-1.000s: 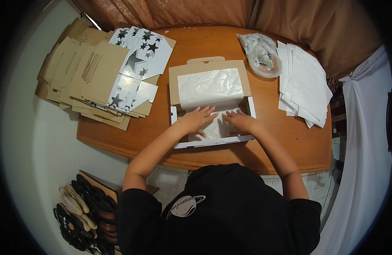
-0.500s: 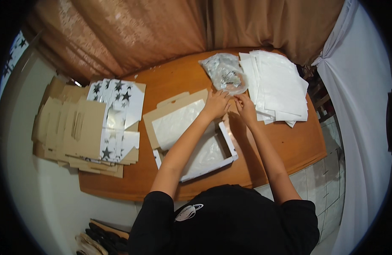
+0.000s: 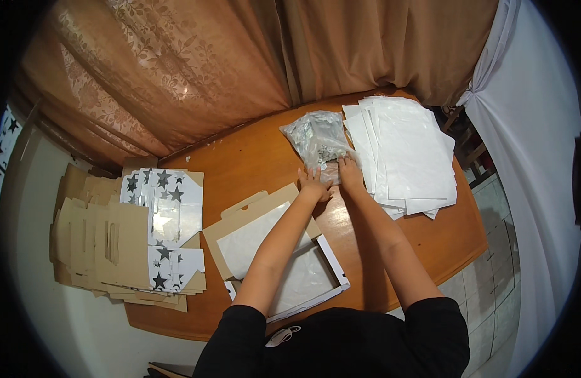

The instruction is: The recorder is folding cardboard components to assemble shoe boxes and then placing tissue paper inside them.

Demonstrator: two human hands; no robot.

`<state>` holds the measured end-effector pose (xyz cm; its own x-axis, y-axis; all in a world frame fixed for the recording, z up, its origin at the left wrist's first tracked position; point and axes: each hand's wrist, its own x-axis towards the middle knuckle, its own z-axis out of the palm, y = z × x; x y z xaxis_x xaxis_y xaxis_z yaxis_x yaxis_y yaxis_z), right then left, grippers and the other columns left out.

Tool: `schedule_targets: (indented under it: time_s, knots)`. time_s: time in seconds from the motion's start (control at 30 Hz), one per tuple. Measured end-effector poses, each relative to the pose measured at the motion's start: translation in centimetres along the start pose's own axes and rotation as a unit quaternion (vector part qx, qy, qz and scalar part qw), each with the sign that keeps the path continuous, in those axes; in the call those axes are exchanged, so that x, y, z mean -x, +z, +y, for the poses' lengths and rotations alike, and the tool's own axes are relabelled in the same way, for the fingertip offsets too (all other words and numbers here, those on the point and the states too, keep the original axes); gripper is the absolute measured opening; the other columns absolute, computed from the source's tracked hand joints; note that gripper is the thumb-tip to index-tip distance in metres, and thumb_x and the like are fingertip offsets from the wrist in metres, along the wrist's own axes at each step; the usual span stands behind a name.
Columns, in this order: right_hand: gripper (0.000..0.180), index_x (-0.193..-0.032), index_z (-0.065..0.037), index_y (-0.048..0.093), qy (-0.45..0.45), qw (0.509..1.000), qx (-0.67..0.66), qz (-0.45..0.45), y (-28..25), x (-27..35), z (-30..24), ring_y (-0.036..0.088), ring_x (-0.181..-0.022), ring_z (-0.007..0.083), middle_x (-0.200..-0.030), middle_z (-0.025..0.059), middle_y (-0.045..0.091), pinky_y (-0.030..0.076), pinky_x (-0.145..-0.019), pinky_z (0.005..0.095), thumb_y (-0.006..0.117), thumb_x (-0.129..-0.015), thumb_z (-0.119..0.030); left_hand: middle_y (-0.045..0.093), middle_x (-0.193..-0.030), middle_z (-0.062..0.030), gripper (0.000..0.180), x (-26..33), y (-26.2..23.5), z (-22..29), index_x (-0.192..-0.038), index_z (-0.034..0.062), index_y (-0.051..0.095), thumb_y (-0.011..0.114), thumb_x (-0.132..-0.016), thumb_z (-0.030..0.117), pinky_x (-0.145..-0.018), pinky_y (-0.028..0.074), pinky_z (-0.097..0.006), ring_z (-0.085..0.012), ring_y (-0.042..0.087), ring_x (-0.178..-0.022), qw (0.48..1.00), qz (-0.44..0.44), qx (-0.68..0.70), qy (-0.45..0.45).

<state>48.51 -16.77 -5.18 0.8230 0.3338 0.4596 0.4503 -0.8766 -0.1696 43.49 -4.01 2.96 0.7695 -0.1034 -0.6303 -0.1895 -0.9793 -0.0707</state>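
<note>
Indoors, a round wooden worktop point(image 3: 252, 157) stands against brown curtains point(image 3: 240, 63), both hands point(image 3: 315, 186) point(image 3: 349, 171) lying flat, gripping nothing, beside a clear plastic bag point(image 3: 317, 135).

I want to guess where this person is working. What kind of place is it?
Probably a room at home used for packing by hand. A round wooden table stands before brown curtains, with flat cardboard boxes stacked on it, a pile of white sheets, and an open box.

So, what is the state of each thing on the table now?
Box: open, lid back, white sheet inside.
Bag: clear, filled, lying flat, both hands at its near end.
Sheets: loose stack.
Flat boxes: unfolded, piled.
Left hand: on bag.
Right hand: on bag.
</note>
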Motion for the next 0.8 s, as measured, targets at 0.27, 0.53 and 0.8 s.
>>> schedule_targets:
  time_s: [0.27,0.53,0.8]
  knots:
    - [0.025,-0.103,0.002,0.055,0.047,0.992,-0.115,0.03,-1.3,-0.2,0.3,0.056,-0.094,0.0321,-0.102,0.0172,0.057,0.048,-0.077,0.039,0.047,-0.082,-0.007,0.005,-0.148,-0.0098,0.053,0.9,0.7,-0.2,-0.137,0.0333,0.028,0.031,-0.088,0.053,-0.099,-0.006,-0.065,-0.0319,0.005,-0.136,0.998,0.057,-0.013,0.022]
    - [0.016,-0.093,0.003,0.06,0.161,0.907,-0.358,0.152,-4.9,1.3,-1.8,0.06,-0.073,0.0295,-0.089,0.0174,0.061,0.047,-0.066,0.035,0.054,-0.084,-0.009,0.052,-0.121,-0.009,0.028,5.0,-1.5,-0.8,-0.106,0.015,0.061,0.056,-0.079,0.021,-0.096,0.032,-0.051,-0.0291,0.046,-0.115,0.791,0.573,0.112,0.183]
    - [0.021,-0.104,0.001,0.055,0.138,0.671,-0.729,0.003,-16.4,6.6,-12.6,0.057,-0.07,0.0089,-0.081,0.005,0.059,0.045,-0.06,0.0208,0.057,-0.086,-0.009,0.054,-0.116,-0.0099,0.027,19.3,4.7,-5.2,-0.108,0.0109,0.06,0.051,-0.083,0.014,-0.093,0.035,-0.043,-0.0302,0.048,-0.112,0.718,0.657,0.228,0.012]
